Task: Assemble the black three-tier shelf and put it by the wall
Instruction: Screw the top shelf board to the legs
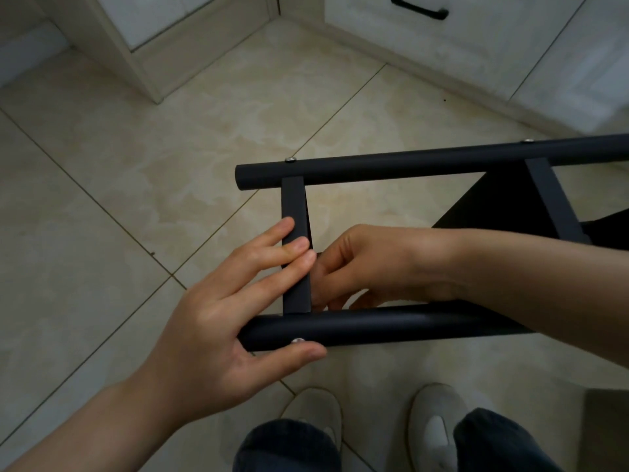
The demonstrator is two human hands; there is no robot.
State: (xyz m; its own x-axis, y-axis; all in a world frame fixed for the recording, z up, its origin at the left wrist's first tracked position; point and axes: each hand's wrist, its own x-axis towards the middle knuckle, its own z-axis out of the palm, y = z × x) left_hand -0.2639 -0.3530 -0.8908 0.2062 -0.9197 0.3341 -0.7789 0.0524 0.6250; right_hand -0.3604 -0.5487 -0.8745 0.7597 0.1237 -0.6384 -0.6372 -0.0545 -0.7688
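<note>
The black shelf frame lies on its side above the tiled floor, two round tubes running left to right with flat cross bars between them. My left hand holds the end of the near tube: thumb under it beside a silver screw head, fingers stretched over the left cross bar. My right hand reaches in from the right, its fingers curled behind that same cross bar just above the near tube. What the right fingers pinch is hidden. A black shelf panel shows at the right.
Beige floor tiles spread all around. White cabinets with a baseboard and a black drawer handle stand at the back, a white door frame at back left. My feet in light slippers are below the frame.
</note>
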